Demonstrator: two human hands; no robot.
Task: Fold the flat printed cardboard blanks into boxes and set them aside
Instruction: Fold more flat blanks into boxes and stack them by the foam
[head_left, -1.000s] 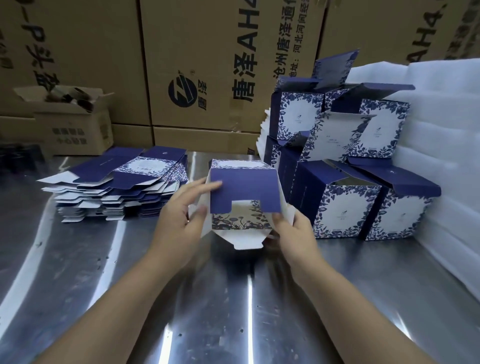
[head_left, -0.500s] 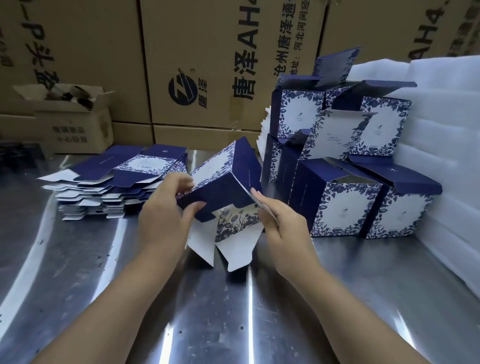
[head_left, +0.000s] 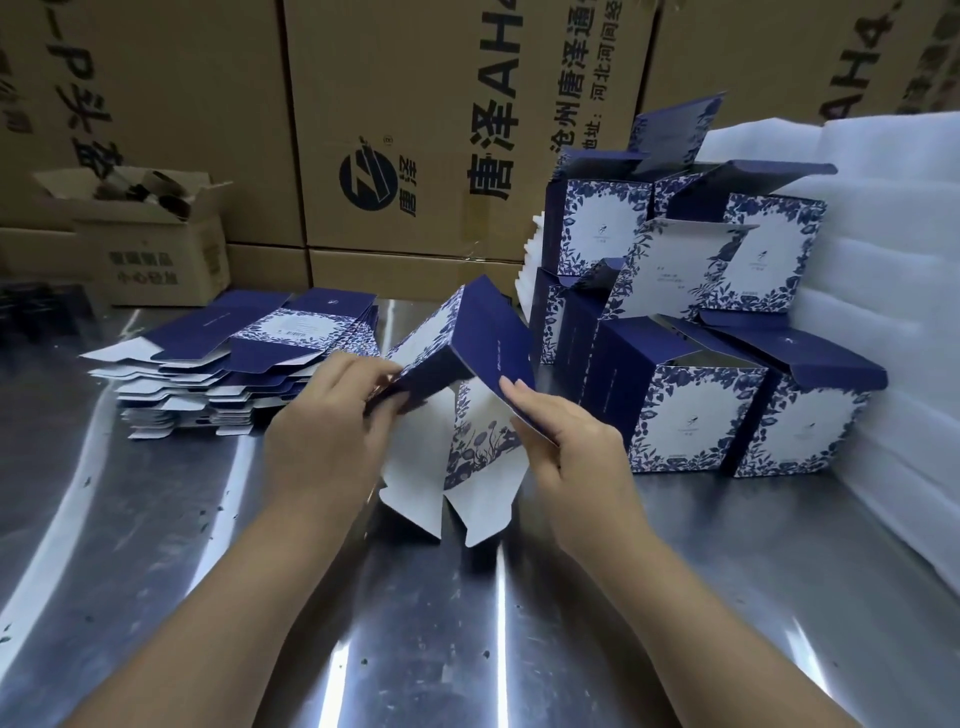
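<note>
one half-folded blank (head_left: 488, 338) before 唐泽, maybe ah4, cartons (head_left: 441, 62)

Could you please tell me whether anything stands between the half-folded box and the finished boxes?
Nothing visible does: the half-folded box, held by the left hand and right hand, is just left of the finished boxes, with only bare table between.

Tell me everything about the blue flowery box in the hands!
The half-folded navy-and-white flower-printed cardboard box is tilted over the shiny metal table. Its upper sides are plain navy, and one side shows white with blue leaves. Unprinted white bottom flaps hang open below. The left hand grips its lower navy corner, and the right hand pinches a navy flap edge.
</note>
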